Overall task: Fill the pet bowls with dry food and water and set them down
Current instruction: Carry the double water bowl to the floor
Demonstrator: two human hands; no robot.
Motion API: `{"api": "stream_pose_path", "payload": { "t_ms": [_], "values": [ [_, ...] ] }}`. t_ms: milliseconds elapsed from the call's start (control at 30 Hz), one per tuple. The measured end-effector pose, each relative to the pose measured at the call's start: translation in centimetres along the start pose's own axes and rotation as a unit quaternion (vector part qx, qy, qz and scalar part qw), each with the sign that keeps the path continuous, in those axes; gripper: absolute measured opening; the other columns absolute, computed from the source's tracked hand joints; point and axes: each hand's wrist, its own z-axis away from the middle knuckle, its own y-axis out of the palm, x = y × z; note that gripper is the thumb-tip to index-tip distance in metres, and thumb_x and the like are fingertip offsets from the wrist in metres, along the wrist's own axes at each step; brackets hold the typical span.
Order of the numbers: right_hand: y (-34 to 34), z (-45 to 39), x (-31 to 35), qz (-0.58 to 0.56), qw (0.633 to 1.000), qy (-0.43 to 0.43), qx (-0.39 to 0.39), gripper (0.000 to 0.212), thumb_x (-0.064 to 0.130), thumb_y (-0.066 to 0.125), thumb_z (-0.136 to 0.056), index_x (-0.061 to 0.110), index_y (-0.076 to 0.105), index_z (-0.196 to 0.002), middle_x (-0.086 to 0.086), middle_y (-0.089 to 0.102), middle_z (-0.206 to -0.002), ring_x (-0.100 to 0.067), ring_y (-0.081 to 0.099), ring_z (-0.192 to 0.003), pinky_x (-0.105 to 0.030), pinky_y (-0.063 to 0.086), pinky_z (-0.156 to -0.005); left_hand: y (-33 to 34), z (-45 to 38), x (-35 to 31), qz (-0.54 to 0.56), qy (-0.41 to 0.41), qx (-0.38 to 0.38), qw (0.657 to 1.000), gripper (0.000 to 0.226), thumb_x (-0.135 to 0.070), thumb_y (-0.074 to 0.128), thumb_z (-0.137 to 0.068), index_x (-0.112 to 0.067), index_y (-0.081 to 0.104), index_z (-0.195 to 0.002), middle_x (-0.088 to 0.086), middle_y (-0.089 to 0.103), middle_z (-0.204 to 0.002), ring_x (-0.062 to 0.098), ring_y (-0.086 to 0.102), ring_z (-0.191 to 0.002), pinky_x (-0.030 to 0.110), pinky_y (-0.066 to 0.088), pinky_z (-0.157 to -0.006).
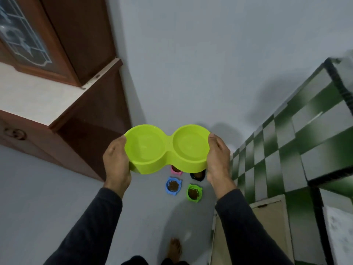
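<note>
Left hand [116, 159] and right hand [218, 159] each grip one end of one double bowl [166, 148], fingers curled round it. Four small bowls sit on the floor [57, 188]: blue [173, 185], green [193, 193], pink [176, 170], dark [197, 175].

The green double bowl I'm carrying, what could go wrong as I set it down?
The double bowl seems to hold water, gripped only at its ends by the left hand and right hand; tilting could spill it. It hides the pink bowl and dark bowl below, so it might land on them.
</note>
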Motion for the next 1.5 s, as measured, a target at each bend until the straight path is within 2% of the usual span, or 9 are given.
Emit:
{"api": "stream_pose_path", "payload": {
  "t_ms": [167,300,400,633,900,1133,1300,1433,1500],
  "values": [
    [2.8,-4.5,-0.7,0.011,1.000,-0.001,0.023,0.019,0.031,0.055,-0.104,0.039,0.069,-0.095,0.017,0.070,-0.106,-0.007,0.063,-0.106,-0.030,0.050,-0.093,1.5,-3.6,0.7,-0.020,-0.020,-0.012,1.000,0.021,-0.038,0.068,-0.083,-0.025,0.079,-0.094,-0.001,0.073,-0.096,0.021,0.064,-0.097,0.046,0.051,-0.088],
    [5.0,-7.8,-1.4,0.016,0.999,0.006,0.045,0.020,0.030,0.053,-0.105,0.038,0.069,-0.097,0.019,0.069,-0.107,-0.001,0.062,-0.103,-0.023,0.048,-0.088,2.4,-6.9,1.5,-0.041,-0.027,-0.017,0.999,0.026,-0.044,0.067,-0.077,-0.028,0.079,-0.094,0.001,0.073,-0.103,0.024,0.064,-0.103,0.054,0.052,-0.097],
    [6.8,-10.0,-2.2,0.020,0.999,-0.001,0.049,0.018,0.029,0.052,-0.106,0.035,0.069,-0.103,0.019,0.069,-0.106,0.002,0.061,-0.101,-0.019,0.047,-0.082,3.2,-9.6,2.2,-0.050,-0.039,-0.017,0.998,0.032,-0.051,0.066,-0.069,-0.030,0.078,-0.090,-0.002,0.071,-0.097,0.024,0.063,-0.100,0.050,0.051,-0.089],
    [10.3,-15.2,-5.9,0.019,0.998,0.007,0.058,0.022,0.036,0.055,-0.102,0.040,0.076,-0.099,0.009,0.074,-0.113,-0.020,0.065,-0.114,-0.047,0.052,-0.102,4.1,-15.5,4.8,-0.090,-0.037,-0.007,0.995,0.030,-0.061,0.068,-0.078,-0.031,0.071,-0.078,0.003,0.060,-0.092,0.021,0.055,-0.090,0.044,0.044,-0.078],
    [13.1,-21.3,-10.4,0.026,0.995,0.042,0.083,0.021,0.041,0.058,-0.088,0.041,0.077,-0.098,0.003,0.071,-0.119,-0.027,0.061,-0.120,-0.056,0.047,-0.105,4.3,-20.6,9.9,-0.129,-0.048,-0.044,0.989,0.029,-0.062,0.063,-0.083,-0.034,0.070,-0.079,0.002,0.059,-0.094,0.019,0.054,-0.091,0.043,0.045,-0.079],
    [15.0,-27.2,-16.3,0.030,0.991,0.051,0.122,0.026,0.042,0.055,-0.090,0.034,0.075,-0.104,0.001,0.072,-0.120,-0.028,0.061,-0.120,-0.057,0.047,-0.106,3.9,-24.2,16.5,-0.149,-0.049,-0.058,0.986,0.032,-0.065,0.060,-0.088,-0.034,0.067,-0.088,0.013,0.062,-0.104,0.025,0.058,-0.096,0.050,0.051,-0.082],
    [16.9,-31.7,-21.8,0.034,0.988,0.042,0.146,0.024,0.038,0.054,-0.093,0.036,0.076,-0.102,0.006,0.073,-0.116,-0.023,0.062,-0.118,-0.054,0.047,-0.106,3.5,-27.5,22.4,-0.160,-0.040,-0.085,0.983,0.033,-0.058,0.055,-0.096,-0.027,0.066,-0.099,0.007,0.062,-0.107,0.025,0.058,-0.098,0.045,0.049,-0.081],
    [18.5,-35.4,-27.7,0.040,0.985,0.020,0.168,0.027,0.038,0.053,-0.095,0.029,0.074,-0.110,0.000,0.073,-0.119,-0.026,0.063,-0.119,-0.055,0.047,-0.106,2.2,-30.4,28.1,-0.136,-0.043,-0.107,0.984,0.032,-0.056,0.056,-0.098,-0.034,0.070,-0.117,-0.001,0.069,-0.126,0.024,0.063,-0.119,0.045,0.053,-0.096],
    [19.2,-37.2,-31.1,0.043,0.983,0.016,0.178,0.025,0.039,0.054,-0.095,0.031,0.074,-0.108,-0.002,0.073,-0.120,-0.027,0.063,-0.119,-0.055,0.047,-0.106,1.5,-31.5,31.0,-0.137,-0.046,-0.112,0.983,0.036,-0.053,0.053,-0.100,-0.030,0.071,-0.121,-0.005,0.070,-0.122,0.019,0.064,-0.116,0.043,0.052,-0.094]
  ]
}}
